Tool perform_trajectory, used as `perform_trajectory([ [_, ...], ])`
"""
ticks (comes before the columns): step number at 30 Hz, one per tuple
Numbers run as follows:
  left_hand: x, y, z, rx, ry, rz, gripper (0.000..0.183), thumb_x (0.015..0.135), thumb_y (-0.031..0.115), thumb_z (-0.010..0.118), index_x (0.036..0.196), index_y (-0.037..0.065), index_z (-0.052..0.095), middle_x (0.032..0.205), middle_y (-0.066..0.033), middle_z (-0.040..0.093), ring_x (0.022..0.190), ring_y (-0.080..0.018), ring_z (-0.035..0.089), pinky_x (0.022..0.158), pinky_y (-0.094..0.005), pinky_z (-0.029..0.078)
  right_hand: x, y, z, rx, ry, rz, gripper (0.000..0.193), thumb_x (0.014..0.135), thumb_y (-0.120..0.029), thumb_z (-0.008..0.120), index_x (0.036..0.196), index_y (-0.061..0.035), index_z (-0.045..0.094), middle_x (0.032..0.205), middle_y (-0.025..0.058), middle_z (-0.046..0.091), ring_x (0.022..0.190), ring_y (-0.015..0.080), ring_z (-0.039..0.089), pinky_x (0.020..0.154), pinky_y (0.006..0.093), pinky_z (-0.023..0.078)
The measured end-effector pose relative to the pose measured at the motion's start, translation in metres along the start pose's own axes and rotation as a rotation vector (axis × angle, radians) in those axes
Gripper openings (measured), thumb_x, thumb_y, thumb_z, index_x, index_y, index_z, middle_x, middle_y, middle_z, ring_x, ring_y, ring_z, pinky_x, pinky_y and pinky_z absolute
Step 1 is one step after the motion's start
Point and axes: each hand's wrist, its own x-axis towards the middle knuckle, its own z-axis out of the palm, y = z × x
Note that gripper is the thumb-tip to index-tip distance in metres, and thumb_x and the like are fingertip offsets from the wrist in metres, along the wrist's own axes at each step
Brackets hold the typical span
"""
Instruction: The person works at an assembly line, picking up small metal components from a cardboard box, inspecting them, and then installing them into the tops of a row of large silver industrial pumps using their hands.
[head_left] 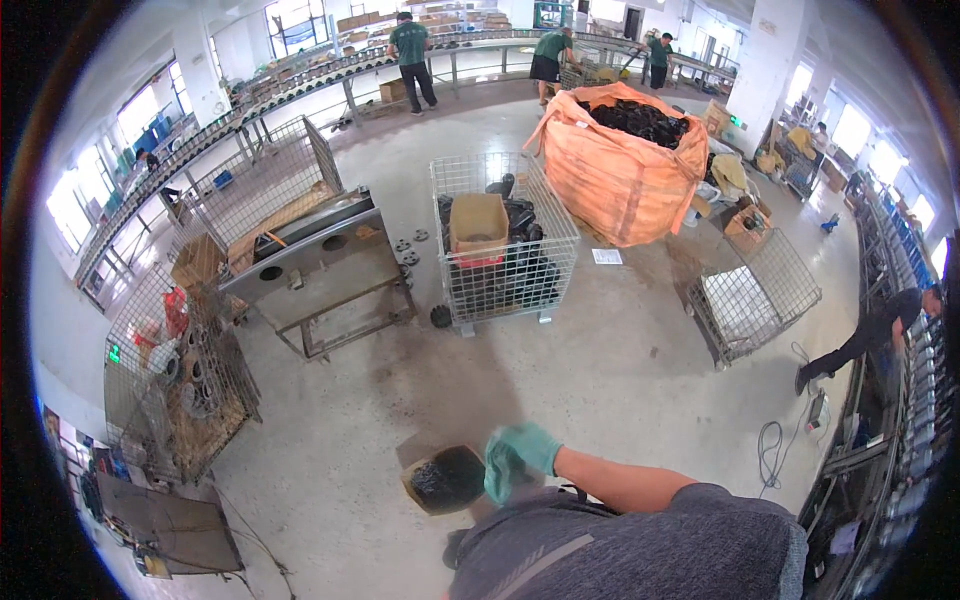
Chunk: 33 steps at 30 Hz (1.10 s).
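Gloved hand poised just beside an open carton on the floor

The right hand [522, 450], in a green glove, sits bent at the wrist in front of the body. Its fingers are blurred, and I cannot tell whether they are spread or pinching anything. The left hand cannot be made out apart from the green shape below it, so its state is unclear too. Just left of the glove, the open carton [414, 456] stands on the floor with dark contents [447, 480].

The step in hand looks like a pause over the carton, with no clear contact. Working in it would call for a reach down and to the left, past the raised flap.

Well ahead of the hands stands a wire cage [560, 245] of black parts, with an orange bulk bag [630, 195] behind it to the right. Ahead-left is a metal worktop [320, 270] with round holes; farther left, another mesh cage [215, 440] holds mixed parts. To the right, a loose cable [770, 450] could catch a foot, and a co-worker [865, 335] bends at a line beyond it. Directly ahead, the cage would block a straight path.
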Motion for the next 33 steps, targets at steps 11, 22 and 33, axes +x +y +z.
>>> perform_trajectory([
  [11,-0.007,0.014,-0.004,-0.219,0.039,-0.008,0.053,0.099,0.056,0.054,0.121,0.010,0.068,0.107,-0.0076,0.072,0.088,-0.0263,0.067,0.079,-0.0420,0.054,-0.003,-0.033,-0.016,0.124,0.136,0.023,0.039,0.101,-0.039,0.063,0.090,-0.0039,0.074,0.069,0.0070,0.067,0.051,0.0171,0.059,0.047,0.0329,0.049],
  [22,-0.031,0.021,-0.017,-0.386,0.102,0.005,0.057,0.099,0.060,0.053,0.122,0.010,0.067,0.104,-0.0059,0.071,0.084,-0.0244,0.066,0.076,-0.0409,0.054,0.006,-0.027,-0.009,0.075,0.024,0.069,0.043,0.103,-0.043,0.059,0.096,-0.0032,0.075,0.080,0.0066,0.074,0.066,0.0164,0.067,0.063,0.0344,0.056],
  [33,-0.147,-0.040,-0.100,-0.821,0.182,0.177,0.060,0.098,0.064,0.053,0.122,0.010,0.066,0.102,-0.0043,0.071,0.080,-0.0225,0.066,0.074,-0.0397,0.054,0.044,0.005,0.026,0.007,-0.156,-0.104,0.031,0.104,-0.030,0.054,0.098,-0.0081,0.074,0.085,0.0048,0.073,0.072,0.0161,0.067,0.064,0.0326,0.055],
])
